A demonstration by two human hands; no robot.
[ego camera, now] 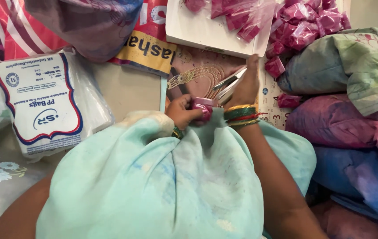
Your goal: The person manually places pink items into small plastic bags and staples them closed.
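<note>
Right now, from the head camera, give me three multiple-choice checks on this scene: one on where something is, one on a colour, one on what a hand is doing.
1. Where does the white tray lie?
A. At the top of the view, beyond the hands
B. At the lower left corner
C. On the blue bag at the right

2. What colour are the small filled packets heaped at the upper right?
A. Yellow
B. Pink
C. White

3. What is the left hand doing?
A. Resting flat on the floor
B. Holding a small pink packet
C. Lifting the white tray

Answers:
1. A: the tray sits past both hands, at the top edge.
2. B: the heap on and beside the tray is pink.
3. B: its fingers close around the pink packet, next to the right hand, which grips a shiny metal tool.
</note>
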